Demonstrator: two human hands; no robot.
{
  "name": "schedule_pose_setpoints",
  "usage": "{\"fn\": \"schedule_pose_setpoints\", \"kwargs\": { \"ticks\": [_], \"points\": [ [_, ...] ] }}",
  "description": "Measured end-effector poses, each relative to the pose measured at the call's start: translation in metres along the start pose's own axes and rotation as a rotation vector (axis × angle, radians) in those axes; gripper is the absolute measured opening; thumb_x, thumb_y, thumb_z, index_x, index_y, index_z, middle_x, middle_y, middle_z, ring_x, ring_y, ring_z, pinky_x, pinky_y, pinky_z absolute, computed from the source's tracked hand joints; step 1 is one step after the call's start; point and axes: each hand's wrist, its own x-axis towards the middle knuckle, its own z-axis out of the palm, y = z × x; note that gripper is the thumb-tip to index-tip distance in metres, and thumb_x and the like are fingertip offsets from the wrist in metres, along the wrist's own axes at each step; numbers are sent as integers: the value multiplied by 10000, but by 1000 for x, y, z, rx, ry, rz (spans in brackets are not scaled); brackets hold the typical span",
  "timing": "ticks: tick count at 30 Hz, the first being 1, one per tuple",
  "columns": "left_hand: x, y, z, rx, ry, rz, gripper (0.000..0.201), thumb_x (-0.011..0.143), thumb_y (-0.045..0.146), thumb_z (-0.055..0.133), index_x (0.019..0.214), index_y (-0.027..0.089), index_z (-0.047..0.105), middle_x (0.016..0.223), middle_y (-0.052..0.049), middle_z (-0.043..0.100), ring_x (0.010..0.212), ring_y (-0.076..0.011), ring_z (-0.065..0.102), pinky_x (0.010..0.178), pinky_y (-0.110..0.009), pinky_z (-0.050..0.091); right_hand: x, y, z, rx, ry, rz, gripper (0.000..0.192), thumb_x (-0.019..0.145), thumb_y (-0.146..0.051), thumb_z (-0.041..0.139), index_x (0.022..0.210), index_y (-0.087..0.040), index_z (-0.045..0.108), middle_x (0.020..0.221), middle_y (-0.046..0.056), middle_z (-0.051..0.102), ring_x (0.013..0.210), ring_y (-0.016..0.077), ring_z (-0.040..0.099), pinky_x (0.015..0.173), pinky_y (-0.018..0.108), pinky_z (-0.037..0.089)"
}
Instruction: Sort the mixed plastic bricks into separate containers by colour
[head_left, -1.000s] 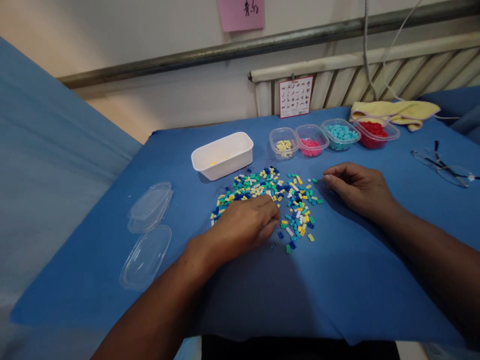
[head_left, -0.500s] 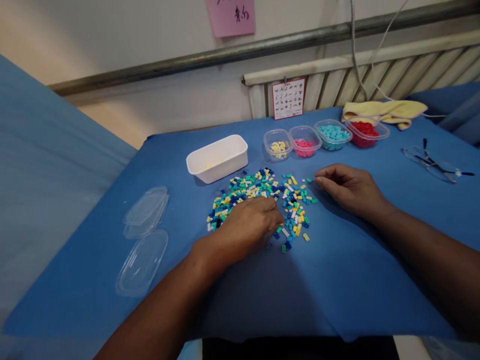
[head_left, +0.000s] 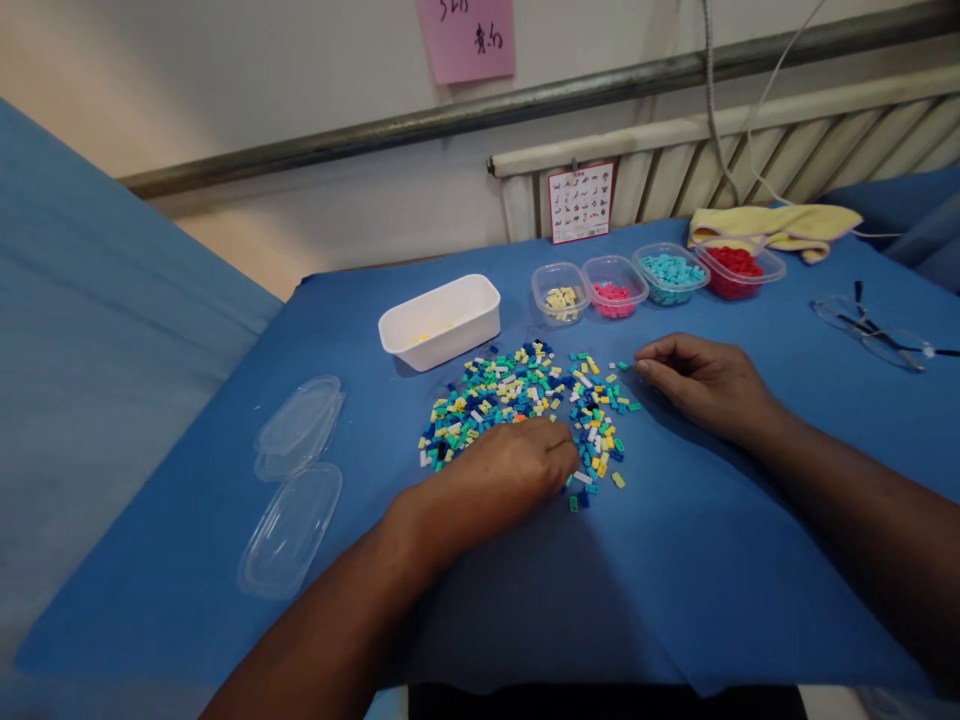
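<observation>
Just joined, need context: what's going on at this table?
A person sits at a blue table with a pile of small mixed-colour bricks. The left hand rests curled on the pile's near edge; the right hand lies loosely curled beside its right edge. Behind the pile stand a white tub and four clear cups holding yellow, pink, light blue and red bricks, one colour each. Clear lids lie at left.

Mixed-colour small bricks (head_left: 517,400) heaped loose on blue cloth, mid-table.
</observation>
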Motion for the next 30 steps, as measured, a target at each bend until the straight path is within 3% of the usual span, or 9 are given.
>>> {"fn": "schedule_pose_setpoints", "kwargs": {
  "ticks": [6,9,12,16,18,21,24,27,30],
  "points": [
    [1,7,-5,5,-9,30,191,1087,122,545,937,172,652,964,-60,680,846,-188,636,761,-326,547,1,-2,0,18,-11,2,271,966,-496,739,1018,-242,816,834,35,798,690,202,696,641,343,539],
    [-1,0,-5,-26,61,-7,178,1095,140,528,1069,172,702,1011,-67,716,896,-192,680,792,-321,573,1,-3,0,25,-6,7,254,958,-479,743,1015,-243,817,834,35,798,693,202,695,647,344,539],
    [-12,-25,-12,-44,306,-113,269,1103,174,536,1314,207,700,1177,-94,756,1069,-206,727,909,-338,607,1,-5,0,29,-10,21,233,950,-457,740,1009,-246,819,832,34,796,695,201,692,641,339,533],
    [-38,-79,-30,136,744,-452,221,1073,203,614,1234,248,758,1169,-76,782,1080,-226,742,969,-388,610,1,-6,0,38,-25,15,221,946,-448,734,1003,-252,819,837,30,799,709,202,698,650,336,538],
    [-51,-104,-35,231,870,-623,216,1063,222,619,1207,244,779,1166,-83,793,1103,-254,737,1003,-422,600,1,-6,0,40,-31,10,225,947,-452,733,1004,-251,817,855,33,808,727,206,710,670,339,549],
    [-63,-130,-33,294,863,-734,270,1049,205,577,1212,230,791,1160,-92,799,1146,-270,728,1030,-426,587,1,-4,0,35,-33,10,237,949,-457,727,1013,-248,819,859,36,813,729,208,714,672,340,556],
    [-67,-139,-24,284,769,-772,308,1040,216,566,1248,220,793,1248,-111,780,1173,-272,731,1028,-418,584,1,-3,1,28,-34,6,240,955,-459,720,1017,-251,822,858,38,814,727,210,716,668,339,561],
    [-63,-134,-19,298,723,-779,291,1053,269,580,1238,228,800,1307,-116,765,1156,-277,736,996,-428,583,1,-4,1,29,-39,1,249,958,-474,720,1012,-254,821,872,42,820,740,218,723,682,348,574],
    [-46,-115,-16,257,769,-697,236,1058,298,610,1165,211,802,1201,-110,776,1094,-259,732,982,-428,577,1,-4,1,33,-45,1,252,959,-488,724,1009,-260,819,864,41,816,735,223,722,678,356,579]
  ]
}}
